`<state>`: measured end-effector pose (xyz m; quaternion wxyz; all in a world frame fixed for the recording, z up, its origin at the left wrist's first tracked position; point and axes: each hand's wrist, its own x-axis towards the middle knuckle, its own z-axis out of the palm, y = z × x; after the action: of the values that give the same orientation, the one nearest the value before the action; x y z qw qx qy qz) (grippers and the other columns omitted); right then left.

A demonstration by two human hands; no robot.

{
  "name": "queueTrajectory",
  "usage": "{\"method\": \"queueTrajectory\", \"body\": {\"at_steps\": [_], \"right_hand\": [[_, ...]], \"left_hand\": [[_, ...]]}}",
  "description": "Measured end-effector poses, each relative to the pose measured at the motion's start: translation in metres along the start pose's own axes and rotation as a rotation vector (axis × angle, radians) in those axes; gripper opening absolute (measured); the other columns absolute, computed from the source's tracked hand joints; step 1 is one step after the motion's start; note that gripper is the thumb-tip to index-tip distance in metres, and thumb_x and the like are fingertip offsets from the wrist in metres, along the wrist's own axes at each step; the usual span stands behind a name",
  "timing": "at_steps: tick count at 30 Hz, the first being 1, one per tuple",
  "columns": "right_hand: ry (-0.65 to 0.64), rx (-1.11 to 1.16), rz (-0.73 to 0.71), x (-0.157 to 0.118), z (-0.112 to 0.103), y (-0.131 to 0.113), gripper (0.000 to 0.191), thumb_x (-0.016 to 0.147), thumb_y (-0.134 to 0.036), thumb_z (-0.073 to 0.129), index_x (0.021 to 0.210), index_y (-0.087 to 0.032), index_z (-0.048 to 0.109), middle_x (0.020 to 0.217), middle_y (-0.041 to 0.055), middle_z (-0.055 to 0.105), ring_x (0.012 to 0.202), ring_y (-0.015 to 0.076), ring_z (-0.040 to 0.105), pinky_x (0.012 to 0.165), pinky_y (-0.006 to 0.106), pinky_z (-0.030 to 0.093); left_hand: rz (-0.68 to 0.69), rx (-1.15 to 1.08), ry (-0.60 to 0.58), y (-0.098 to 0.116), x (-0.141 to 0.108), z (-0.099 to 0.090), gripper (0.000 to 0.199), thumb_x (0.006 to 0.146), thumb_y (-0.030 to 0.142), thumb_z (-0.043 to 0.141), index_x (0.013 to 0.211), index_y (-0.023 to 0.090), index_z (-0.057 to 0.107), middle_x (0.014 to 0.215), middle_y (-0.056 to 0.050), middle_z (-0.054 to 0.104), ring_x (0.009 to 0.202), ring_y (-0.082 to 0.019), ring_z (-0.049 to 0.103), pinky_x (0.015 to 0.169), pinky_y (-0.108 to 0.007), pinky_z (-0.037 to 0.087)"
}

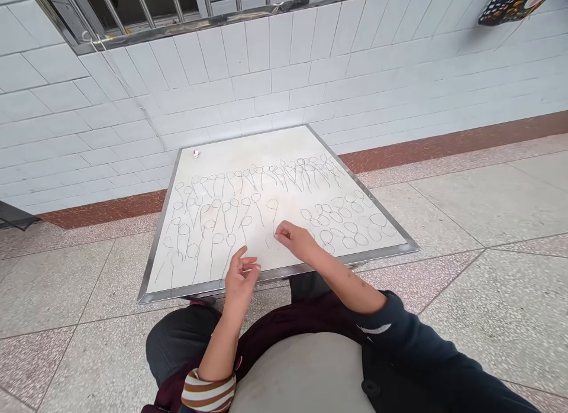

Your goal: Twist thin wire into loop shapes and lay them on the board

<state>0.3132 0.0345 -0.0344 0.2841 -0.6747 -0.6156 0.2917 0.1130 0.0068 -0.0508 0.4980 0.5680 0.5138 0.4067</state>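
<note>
Many thin dark wires lie on a white, metal-edged table point(261, 142). In the left and far part they have a loop at one end and a long straight stem. My right hand point(296, 240) is closed in a pinch over the middle of the table. The stem of one looped wire point(275, 215) runs down to its fingertips. My left hand point(241, 277), palm partly up, hovers at the near edge with its fingers apart and nothing visible in them. Just beyond it lies another looped wire point(230, 240). Wire rings point(350, 228) cluster at the table's right side.
A small white-and-red item point(196, 154) sits at the far left corner. Behind the table rises a white tiled wall point(248, 81) with a barred window point(177, 5). A dark patterned cloth thing point(510, 5) hangs at upper right. My knees are under the near edge.
</note>
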Motion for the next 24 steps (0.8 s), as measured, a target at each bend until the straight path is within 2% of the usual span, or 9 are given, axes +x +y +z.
{"method": "queueTrajectory", "body": {"at_steps": [5,9,16,24], "right_hand": [[0.072,0.348,-0.07,-0.027,-0.008,-0.035,0.013,0.083,-0.034,0.054,0.08,-0.022,0.055,0.073,-0.0021,0.059,0.065,0.0123,0.051,0.061,0.024,0.04],[0.097,0.461,-0.087,-0.046,-0.011,-0.054,0.013,0.081,-0.035,0.056,0.08,-0.022,0.055,0.074,-0.0016,0.058,0.067,0.0127,0.051,0.063,0.025,0.04],[-0.012,0.625,-0.153,-0.066,-0.01,-0.071,0.016,0.082,-0.037,0.057,0.081,-0.022,0.055,0.072,-0.0026,0.053,0.065,0.0113,0.046,0.062,0.024,0.039],[-0.048,0.709,-0.192,-0.073,-0.01,-0.075,0.016,0.082,-0.037,0.059,0.082,-0.021,0.055,0.074,-0.0024,0.053,0.066,0.0109,0.046,0.062,0.024,0.038]], "left_hand": [[-0.057,-0.323,-0.058,0.036,-0.022,0.0,0.059,0.077,0.033,0.067,0.13,0.02,0.045,0.107,-0.01,0.066,0.093,-0.02,0.064,0.086,-0.037,0.049],[-0.099,-0.437,-0.076,0.055,-0.042,-0.005,0.053,0.08,0.036,0.064,0.129,0.02,0.049,0.107,-0.01,0.067,0.091,-0.02,0.066,0.087,-0.037,0.049],[-0.108,-0.495,-0.002,0.068,-0.063,-0.012,0.043,0.081,0.035,0.064,0.121,0.021,0.057,0.097,-0.008,0.07,0.082,-0.016,0.066,0.082,-0.033,0.051],[-0.091,-0.479,0.049,0.079,-0.072,-0.014,0.04,0.083,0.033,0.062,0.12,0.019,0.057,0.096,-0.008,0.07,0.067,-0.01,0.062,0.065,-0.023,0.048]]}}
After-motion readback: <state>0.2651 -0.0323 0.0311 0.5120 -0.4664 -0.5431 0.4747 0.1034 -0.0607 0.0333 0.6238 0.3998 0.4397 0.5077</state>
